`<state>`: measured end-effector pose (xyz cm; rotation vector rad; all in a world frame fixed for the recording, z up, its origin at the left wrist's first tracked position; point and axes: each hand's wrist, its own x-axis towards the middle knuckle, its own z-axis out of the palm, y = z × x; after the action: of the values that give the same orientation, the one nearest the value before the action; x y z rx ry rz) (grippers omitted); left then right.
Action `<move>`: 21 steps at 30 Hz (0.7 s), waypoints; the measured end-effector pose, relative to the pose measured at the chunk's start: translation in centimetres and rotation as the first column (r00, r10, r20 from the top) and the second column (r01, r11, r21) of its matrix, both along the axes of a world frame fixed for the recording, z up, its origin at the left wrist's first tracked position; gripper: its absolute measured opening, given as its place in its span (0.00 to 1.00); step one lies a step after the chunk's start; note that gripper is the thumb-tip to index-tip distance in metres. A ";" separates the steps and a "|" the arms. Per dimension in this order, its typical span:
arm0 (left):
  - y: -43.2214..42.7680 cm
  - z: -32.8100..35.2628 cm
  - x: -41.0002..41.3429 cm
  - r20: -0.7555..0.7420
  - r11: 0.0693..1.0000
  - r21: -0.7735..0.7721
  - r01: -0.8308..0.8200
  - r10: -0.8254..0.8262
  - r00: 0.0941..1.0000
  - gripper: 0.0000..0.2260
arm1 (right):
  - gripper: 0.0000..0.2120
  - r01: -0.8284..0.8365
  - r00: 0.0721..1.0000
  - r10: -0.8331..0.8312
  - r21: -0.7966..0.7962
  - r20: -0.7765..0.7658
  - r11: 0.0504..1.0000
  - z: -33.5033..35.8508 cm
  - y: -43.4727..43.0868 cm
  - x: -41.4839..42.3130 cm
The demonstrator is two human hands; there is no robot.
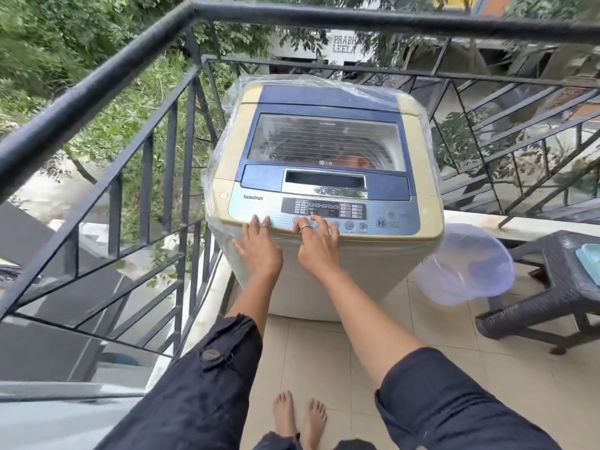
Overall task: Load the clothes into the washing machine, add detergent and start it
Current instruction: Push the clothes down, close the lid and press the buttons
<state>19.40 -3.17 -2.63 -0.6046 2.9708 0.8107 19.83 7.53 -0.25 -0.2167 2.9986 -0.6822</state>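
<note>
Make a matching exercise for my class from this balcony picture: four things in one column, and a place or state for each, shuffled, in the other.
Things
1. washing machine lid
2. left hand
3. plastic tub
4. stool

Place or state
A. leaning at the machine's right side
B. shut
C. far right, on the tiles
D. at the control panel's left end

Pairs: 1-B, 2-D, 3-A, 4-C

washing machine: "LG" on lid, "TurboDrum" on panel | wall sign: "PRABH… LEELA"

Glossy plastic washing machine under clear film; matt metal railing; stool seemingly woven plastic
</note>
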 end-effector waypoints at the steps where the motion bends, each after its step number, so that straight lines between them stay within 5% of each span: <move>1: 0.0 0.0 0.0 0.002 1.000 0.002 0.000 0.000 1.000 0.31 | 0.21 0.008 1.000 -0.008 0.007 0.009 1.000 -0.1 0.0 0.0; 21: -0.1 0.0 -0.1 -0.040 1.000 0.021 -0.023 0.024 0.999 0.28 | 0.20 0.106 0.994 -0.107 0.090 0.005 0.990 -0.1 -2.1 -0.2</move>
<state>19.31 -3.25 -2.58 -0.6312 2.9930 0.8638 19.66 5.44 -0.31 -0.0488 3.0406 -0.5539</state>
